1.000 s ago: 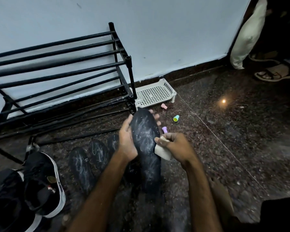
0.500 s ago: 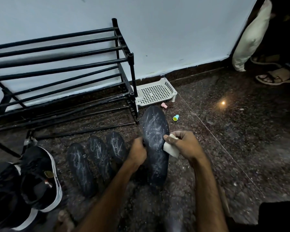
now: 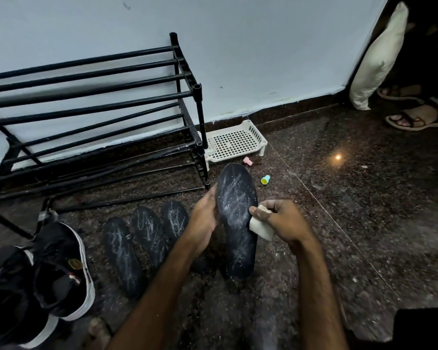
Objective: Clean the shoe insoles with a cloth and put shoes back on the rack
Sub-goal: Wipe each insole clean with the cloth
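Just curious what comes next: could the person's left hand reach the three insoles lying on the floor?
Probably yes, once freed: the left hand grips the raised insole while the right hand holds a cloth to it. The three floor insoles lie uncovered right beside that hand, nothing between.

Dark, white-streaked insole (image 3: 235, 205) stands raised just right of the black rack (image 3: 200, 114), pale cloth (image 3: 259, 227) touching its right edge. Three similar insoles (image 3: 149, 236) lie before the rack, black shoes (image 3: 58, 269) front-left.
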